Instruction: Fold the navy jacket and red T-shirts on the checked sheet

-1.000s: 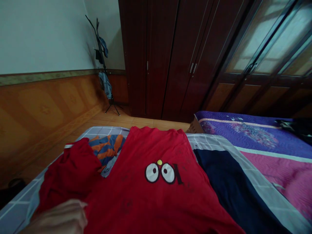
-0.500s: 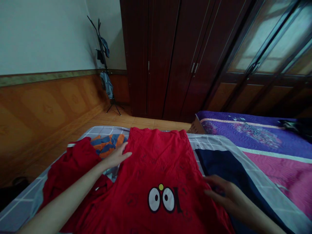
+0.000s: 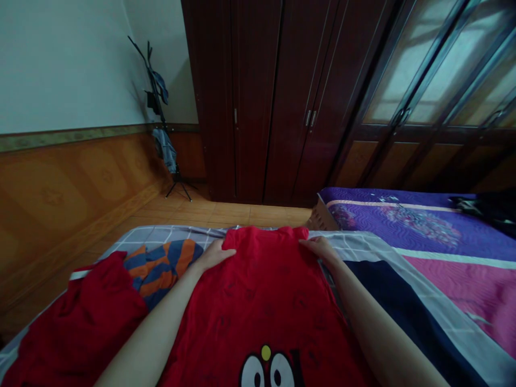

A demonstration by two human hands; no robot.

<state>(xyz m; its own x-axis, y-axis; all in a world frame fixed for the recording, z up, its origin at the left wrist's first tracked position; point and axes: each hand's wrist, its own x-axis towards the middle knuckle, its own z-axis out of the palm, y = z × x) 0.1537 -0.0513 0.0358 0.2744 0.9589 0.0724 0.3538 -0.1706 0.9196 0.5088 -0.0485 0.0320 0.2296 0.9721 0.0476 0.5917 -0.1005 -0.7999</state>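
Note:
A red shirt (image 3: 274,290) with cartoon eyes and a yellow dot printed on it lies spread out before me. My left hand (image 3: 214,256) is at its far left edge, thumb on top of the cloth and the other fingers partly hidden at the edge. On the opposite edge, my right hand (image 3: 322,250) pinches the cloth near the far right corner. Both forearms run along the sides of the shirt. Left of it lie a crumpled red garment (image 3: 92,312) and an orange and blue cloth (image 3: 163,269). Dark navy folded clothing (image 3: 397,306) rests to the right, partly behind my forearm.
Everything lies on a bed with a grey checked sheet (image 3: 363,242). A purple and pink bed cover (image 3: 403,215) is on the right, with a basket (image 3: 321,215) beside it. Beyond stand a dark wardrobe (image 3: 258,107) and a coat rack (image 3: 159,107).
My right hand has moved from the shirt's near right side up to its far right corner. My left hand has shifted slightly right onto the far left edge, and the shirt's far end has narrowed.

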